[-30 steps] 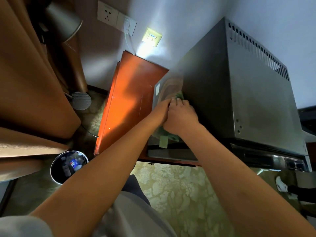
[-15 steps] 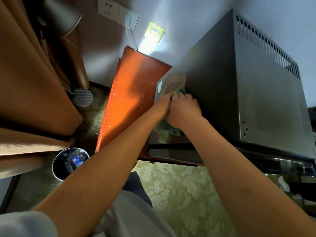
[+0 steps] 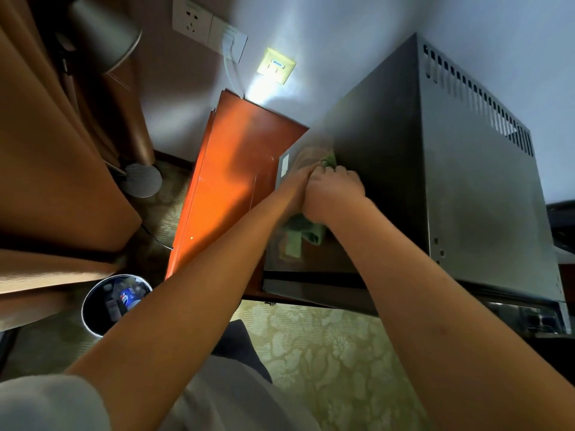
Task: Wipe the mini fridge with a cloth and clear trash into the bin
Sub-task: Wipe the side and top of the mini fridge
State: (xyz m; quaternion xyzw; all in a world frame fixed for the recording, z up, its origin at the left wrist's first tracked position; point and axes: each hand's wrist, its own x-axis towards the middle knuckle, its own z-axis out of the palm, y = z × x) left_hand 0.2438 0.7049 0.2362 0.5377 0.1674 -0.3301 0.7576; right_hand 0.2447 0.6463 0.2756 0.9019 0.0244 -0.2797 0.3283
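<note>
Mini fridge (image 3: 466, 188) sits on a low dark stand against the pale wall, grey metal casing with a row of vent slots along its far upper edge. Both hands work at its shadowed left side, close together and touching. Right hand (image 3: 334, 194) is knuckles-up, fingers curled over a green cloth (image 3: 303, 233) and pressing it to the fridge surface — a bit of green shows past the fingertips, and more hangs out below the wrist. Left hand (image 3: 295, 186) lies just beside it on the left, mostly hidden by the right; whether its fingers grip the cloth or only rest on it I cannot tell.

Orange-red wooden panel (image 3: 236, 181) stands just left of the fridge, lit by a bright patch. On the wall above — a white socket plate (image 3: 208, 28) with a plug and cord in it, and a small yellowish plate (image 3: 276, 66). Round bin (image 3: 115, 301), lower left on the patterned carpet (image 3: 326, 353), holds trash, including something blue. Brown curtain (image 3: 46, 150) fills the left edge.
</note>
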